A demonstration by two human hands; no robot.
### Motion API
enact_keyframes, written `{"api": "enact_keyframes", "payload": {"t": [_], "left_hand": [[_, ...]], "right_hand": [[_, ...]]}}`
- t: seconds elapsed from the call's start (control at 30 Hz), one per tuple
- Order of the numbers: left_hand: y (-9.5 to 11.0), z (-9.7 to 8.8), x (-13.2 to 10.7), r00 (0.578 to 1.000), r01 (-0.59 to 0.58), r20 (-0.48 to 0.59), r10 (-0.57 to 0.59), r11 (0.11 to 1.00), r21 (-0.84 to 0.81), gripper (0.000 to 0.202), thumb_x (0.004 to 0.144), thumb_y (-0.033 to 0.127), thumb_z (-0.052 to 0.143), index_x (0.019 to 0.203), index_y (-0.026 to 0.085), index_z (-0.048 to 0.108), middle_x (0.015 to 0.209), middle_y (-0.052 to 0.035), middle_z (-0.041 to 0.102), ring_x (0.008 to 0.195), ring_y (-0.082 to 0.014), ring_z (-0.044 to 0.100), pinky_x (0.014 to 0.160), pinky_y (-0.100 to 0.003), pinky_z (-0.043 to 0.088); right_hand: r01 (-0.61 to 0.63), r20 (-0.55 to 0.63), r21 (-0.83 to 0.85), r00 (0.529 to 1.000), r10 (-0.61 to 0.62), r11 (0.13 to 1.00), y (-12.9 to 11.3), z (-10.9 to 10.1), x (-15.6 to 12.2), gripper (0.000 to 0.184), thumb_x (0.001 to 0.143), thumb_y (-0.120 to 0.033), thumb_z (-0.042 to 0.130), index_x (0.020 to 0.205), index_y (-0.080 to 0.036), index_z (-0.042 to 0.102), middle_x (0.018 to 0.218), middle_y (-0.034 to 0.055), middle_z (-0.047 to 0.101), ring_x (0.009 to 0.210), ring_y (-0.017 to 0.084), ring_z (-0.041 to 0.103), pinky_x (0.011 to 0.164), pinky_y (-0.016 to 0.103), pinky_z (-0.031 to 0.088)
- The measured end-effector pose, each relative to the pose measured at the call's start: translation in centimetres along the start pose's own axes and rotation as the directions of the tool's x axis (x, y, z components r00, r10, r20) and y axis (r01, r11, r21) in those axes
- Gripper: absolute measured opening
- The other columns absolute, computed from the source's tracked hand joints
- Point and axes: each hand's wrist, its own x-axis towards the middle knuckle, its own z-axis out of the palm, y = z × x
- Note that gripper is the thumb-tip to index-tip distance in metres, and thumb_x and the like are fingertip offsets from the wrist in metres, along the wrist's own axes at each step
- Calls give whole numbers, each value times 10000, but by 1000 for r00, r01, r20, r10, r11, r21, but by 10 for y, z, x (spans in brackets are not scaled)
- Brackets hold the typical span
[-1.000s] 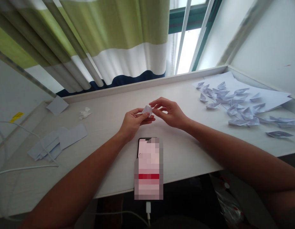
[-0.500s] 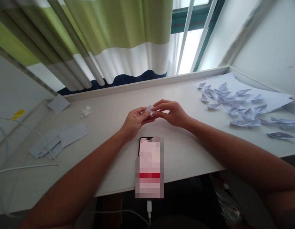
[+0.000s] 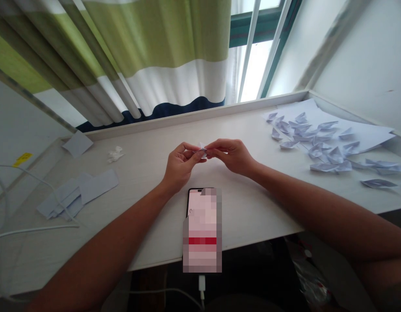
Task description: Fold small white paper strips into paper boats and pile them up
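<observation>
A small folded piece of white paper [image 3: 203, 149] is pinched between both hands above the middle of the desk. My left hand [image 3: 181, 164] grips its left side, thumb in front and fingers behind. My right hand [image 3: 232, 155] has the right side between thumb and fingertips. Fingers cover much of the paper, so its exact shape is hidden. Off to the right lie several folded paper boats [image 3: 317, 138], some on flat white sheets [image 3: 371, 130]. Below the hands a phone [image 3: 202, 229] lies at the desk's front edge, its screen blurred out.
Several loose paper pieces [image 3: 99, 186] lie at the left, with a single square sheet [image 3: 77, 144] behind them and crumpled paper [image 3: 115, 154] nearby. A white cable [image 3: 34, 230] crosses the left side. The desk's raised back rim [image 3: 187, 119] runs below the curtain [image 3: 174, 39].
Both hands have shifted their grip on the paper, the left fingers now higher at its edge. A white point of the paper now sticks up between the fingertips.
</observation>
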Motion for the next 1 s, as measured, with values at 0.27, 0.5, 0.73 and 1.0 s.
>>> {"api": "enact_keyframes", "payload": {"t": [0.27,0.5,0.73,1.0], "left_hand": [[-3,-8,3,999,7,-34,-2,989,147,398,736,505,985,894,172,832,858,-68,834,786,-194,766,852,-388,648],[3,-4,2,997,49,-59,-42,992,120,491,766,499,970,1065,170,761,888,-68,855,825,-215,803,845,-374,645],[4,-6,1,993,70,-107,-51,981,180,428,792,504,948,995,149,820,884,-95,852,820,-240,819,744,-351,651],[5,-9,1,995,88,-67,-71,948,307,392,850,526,897,939,151,822,843,-93,832,772,-224,796,634,-296,599]], "right_hand": [[49,37,-120,998,-45,992,0,-8,4,205,990,-399,754,925,-215,813,955,57,815,865,202,727,798,374,583],[-158,-57,129,984,166,979,-2,4,5,403,819,-575,909,857,-192,789,890,67,819,843,218,748,838,405,627],[-189,-101,206,972,213,960,-2,13,4,436,763,-588,942,861,-189,795,883,65,820,847,223,768,862,424,651],[-200,-90,275,968,232,940,2,11,7,440,709,-477,1001,924,-191,743,856,43,800,833,213,775,834,403,664]]}}
